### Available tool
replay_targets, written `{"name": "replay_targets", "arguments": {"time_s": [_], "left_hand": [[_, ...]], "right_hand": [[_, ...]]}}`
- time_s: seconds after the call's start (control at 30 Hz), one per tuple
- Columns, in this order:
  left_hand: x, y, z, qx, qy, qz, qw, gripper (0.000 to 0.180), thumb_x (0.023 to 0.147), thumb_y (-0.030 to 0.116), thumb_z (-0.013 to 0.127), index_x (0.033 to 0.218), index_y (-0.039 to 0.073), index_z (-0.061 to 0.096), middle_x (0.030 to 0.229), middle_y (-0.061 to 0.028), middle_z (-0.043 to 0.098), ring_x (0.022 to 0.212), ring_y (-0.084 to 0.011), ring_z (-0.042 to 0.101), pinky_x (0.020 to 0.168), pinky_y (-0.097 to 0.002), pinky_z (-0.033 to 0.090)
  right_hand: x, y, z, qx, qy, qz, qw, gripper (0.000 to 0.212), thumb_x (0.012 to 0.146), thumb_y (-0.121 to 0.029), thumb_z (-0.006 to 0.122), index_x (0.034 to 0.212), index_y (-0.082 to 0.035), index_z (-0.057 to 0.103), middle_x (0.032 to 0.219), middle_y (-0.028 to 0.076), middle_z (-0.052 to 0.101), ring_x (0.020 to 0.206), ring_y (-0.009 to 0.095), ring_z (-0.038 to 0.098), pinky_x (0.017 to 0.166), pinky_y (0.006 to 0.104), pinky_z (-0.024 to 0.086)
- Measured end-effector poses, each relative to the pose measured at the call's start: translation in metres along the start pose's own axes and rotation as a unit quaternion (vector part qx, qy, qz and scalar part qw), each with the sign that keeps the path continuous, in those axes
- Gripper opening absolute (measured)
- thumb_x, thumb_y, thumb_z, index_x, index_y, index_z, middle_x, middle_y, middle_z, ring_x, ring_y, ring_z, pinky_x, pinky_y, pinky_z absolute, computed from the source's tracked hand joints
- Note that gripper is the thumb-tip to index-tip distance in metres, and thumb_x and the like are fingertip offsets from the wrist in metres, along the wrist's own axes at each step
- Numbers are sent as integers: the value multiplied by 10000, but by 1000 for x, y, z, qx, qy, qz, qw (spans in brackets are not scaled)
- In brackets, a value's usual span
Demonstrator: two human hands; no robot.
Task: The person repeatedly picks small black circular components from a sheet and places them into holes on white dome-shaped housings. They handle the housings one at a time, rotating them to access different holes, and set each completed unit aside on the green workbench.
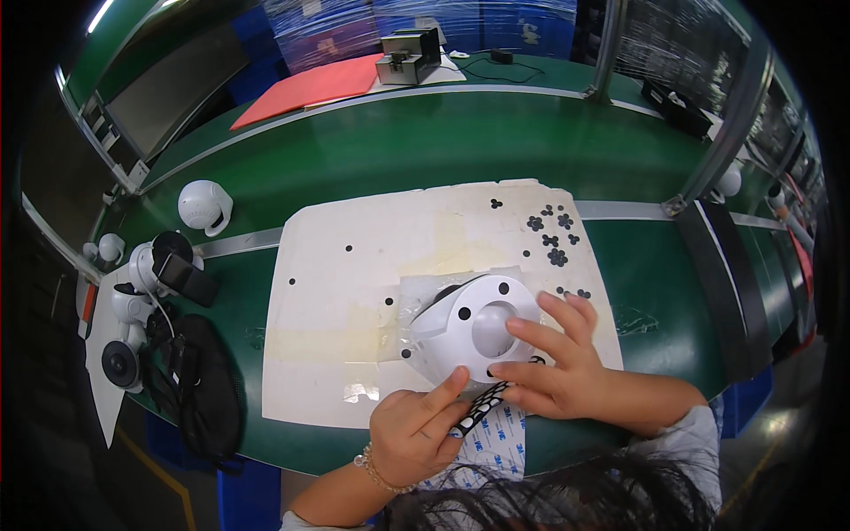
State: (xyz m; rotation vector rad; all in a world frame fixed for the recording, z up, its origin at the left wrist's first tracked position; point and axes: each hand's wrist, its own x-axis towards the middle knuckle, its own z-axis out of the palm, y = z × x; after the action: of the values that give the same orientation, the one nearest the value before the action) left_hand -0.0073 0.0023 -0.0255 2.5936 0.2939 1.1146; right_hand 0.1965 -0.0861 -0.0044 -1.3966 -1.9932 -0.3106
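Note:
A white rounded plastic housing (438,350) with a large round hole lies on a clear plastic bag (414,290) in the middle of the board. Black round dots sit on its rim. My left hand (412,434) grips a black strip (482,409) punched with round holes, just in front of the housing, its index finger extended toward the rim. Spread over the housing's right side, my right hand (567,372) has one fingertip against the rim by a black dot (492,373) and another near the hole. A printed white-and-blue sheet (500,447) lies beneath the strip.
The pale board (328,354) carries loose black dots and clusters (557,257) at its upper right. White camera-like devices (205,206) and a black mesh bag (209,389) stand at left. A long black bar (726,292) borders the right. A metal box (407,62) sits behind.

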Motion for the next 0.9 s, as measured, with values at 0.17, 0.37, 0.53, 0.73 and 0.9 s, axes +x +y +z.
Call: {"name": "replay_targets", "arguments": {"time_s": [0.17, 0.37, 0.53, 0.73, 0.9], "left_hand": [[-1, -1, 3, -4, 2, 5, 1000, 268, 513, 60, 589, 775, 47, 642, 1196, -104, 550, 529, -156, 531, 498, -278, 421], [-2, -2, 4, -3, 12, 3, 1000, 282, 503, 62, 590, 779, 50, 648, 1201, -106, 546, 527, -161, 521, 501, -286, 414], [-1, -1, 4, 4, 6, 0, 1000, 271, 497, 63, 595, 762, 48, 648, 1188, -106, 554, 526, -162, 512, 505, -283, 413], [-3, -1, 7, -5, 14, -6, 1000, 254, 502, 71, 627, 753, 43, 644, 1180, -106, 559, 525, -164, 508, 507, -281, 409], [-3, 0, 7, -2, 13, -10, 1000, 232, 522, 83, 656, 750, 43, 643, 1179, -105, 560, 529, -165, 513, 508, -280, 410]], "right_hand": [[-10, -6, 0, 6, 37, 38, 999, 239, 714, -338, 678, 926, -233, 645, 1276, 40, 461, 1216, 280, 331, 972, 451, 167], [-10, -8, 6, 5, 101, -104, 990, 215, 714, -254, 671, 912, -176, 638, 1214, -36, 520, 1165, 229, 384, 970, 401, 201], [-16, -12, 4, 99, 64, -34, 992, 100, 772, -142, 608, 871, -133, 598, 1266, 48, 468, 1195, 281, 354, 999, 414, 202], [-1, 16, -14, 214, -14, 191, 958, 97, 851, -163, 541, 879, -71, 555, 1351, 189, 330, 1256, 385, 252, 1016, 457, 189], [0, 16, -11, 219, -23, 189, 957, 106, 851, -169, 545, 877, -67, 555, 1339, 180, 354, 1259, 379, 249, 1018, 450, 188]]}}
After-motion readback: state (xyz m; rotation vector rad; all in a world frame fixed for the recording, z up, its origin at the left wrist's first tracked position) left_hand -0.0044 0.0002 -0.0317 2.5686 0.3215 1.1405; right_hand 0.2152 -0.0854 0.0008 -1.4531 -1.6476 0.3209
